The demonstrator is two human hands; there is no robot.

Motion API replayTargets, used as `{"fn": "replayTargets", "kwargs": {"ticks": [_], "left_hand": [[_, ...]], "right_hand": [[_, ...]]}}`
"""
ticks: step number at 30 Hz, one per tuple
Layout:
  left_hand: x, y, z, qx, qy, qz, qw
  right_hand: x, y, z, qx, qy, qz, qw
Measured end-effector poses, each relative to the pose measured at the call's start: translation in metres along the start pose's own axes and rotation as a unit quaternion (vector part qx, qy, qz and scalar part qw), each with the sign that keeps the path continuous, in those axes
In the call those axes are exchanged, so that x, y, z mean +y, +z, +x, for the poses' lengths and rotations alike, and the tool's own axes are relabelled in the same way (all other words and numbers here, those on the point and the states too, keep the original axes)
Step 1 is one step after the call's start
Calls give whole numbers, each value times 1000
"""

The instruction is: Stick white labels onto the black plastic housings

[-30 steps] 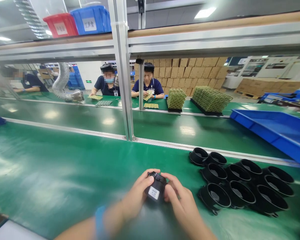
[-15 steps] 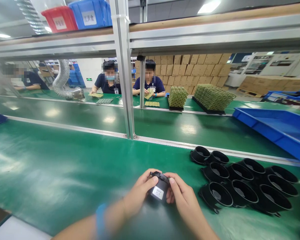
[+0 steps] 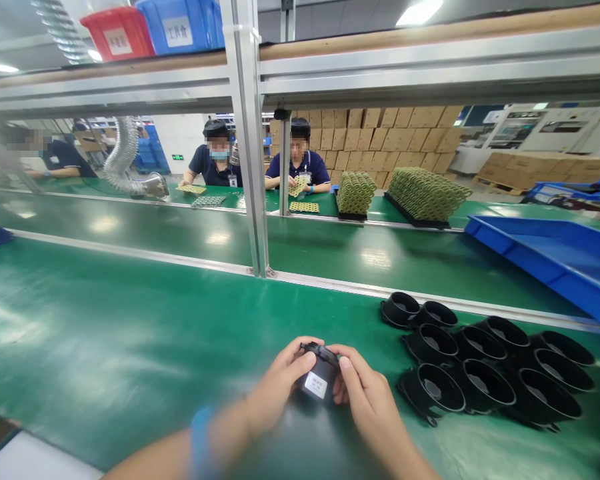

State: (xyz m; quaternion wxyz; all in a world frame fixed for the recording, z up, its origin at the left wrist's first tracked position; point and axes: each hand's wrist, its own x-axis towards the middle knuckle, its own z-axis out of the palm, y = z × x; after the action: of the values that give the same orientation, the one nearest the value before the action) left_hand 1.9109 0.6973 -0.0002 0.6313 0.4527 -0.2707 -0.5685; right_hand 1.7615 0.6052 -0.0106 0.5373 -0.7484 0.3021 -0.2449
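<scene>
Between my hands, just above the green bench (image 3: 145, 347), is a black round plastic housing (image 3: 325, 368) with a white printed label (image 3: 315, 385) on its side facing me. My left hand (image 3: 281, 380) grips its left side, thumb near the upper rim. On the right side, my right hand (image 3: 363, 387) pinches the rim between thumb and fingers; some fingertips are hidden behind the part. To the right stand several similar black round housings (image 3: 434, 389) in loose rows, their round openings facing up.
A blue tray (image 3: 540, 263) lies at the right beyond the bench's metal rail. An upright metal post (image 3: 250, 167) rises in front of me. Across the line, co-workers (image 3: 300, 163) sit near stacks of yellow-green perforated panels (image 3: 425, 193). Red (image 3: 117, 33) and blue bins (image 3: 180, 27) sit overhead.
</scene>
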Motion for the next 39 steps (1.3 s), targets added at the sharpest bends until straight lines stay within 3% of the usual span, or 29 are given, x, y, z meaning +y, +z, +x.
{"fn": "replayTargets", "kwargs": {"ticks": [9, 13, 16, 23, 28, 32, 39], "left_hand": [[-5, 0, 1, 3, -26, -54, 998], [-4, 3, 2, -11, -16, -80, 997], [-2, 3, 2, -6, 4, -63, 998], [0, 0, 3, 16, 3, -36, 999], [0, -3, 2, 47, 38, 37, 997], [1, -3, 1, 57, 86, 124, 987], [3, -3, 0, 50, 88, 146, 984]], "right_hand": [[6, -1, -2, 18, -17, -43, 999], [5, -1, -2, 22, -32, -113, 993], [5, 0, -1, -1, -24, -140, 990], [9, -1, 3, -33, 6, -2, 999], [6, -2, 3, -86, 11, -10, 996], [7, 0, 4, -81, 1, -26, 996], [12, -1, 8, -69, -10, -28, 997]]}}
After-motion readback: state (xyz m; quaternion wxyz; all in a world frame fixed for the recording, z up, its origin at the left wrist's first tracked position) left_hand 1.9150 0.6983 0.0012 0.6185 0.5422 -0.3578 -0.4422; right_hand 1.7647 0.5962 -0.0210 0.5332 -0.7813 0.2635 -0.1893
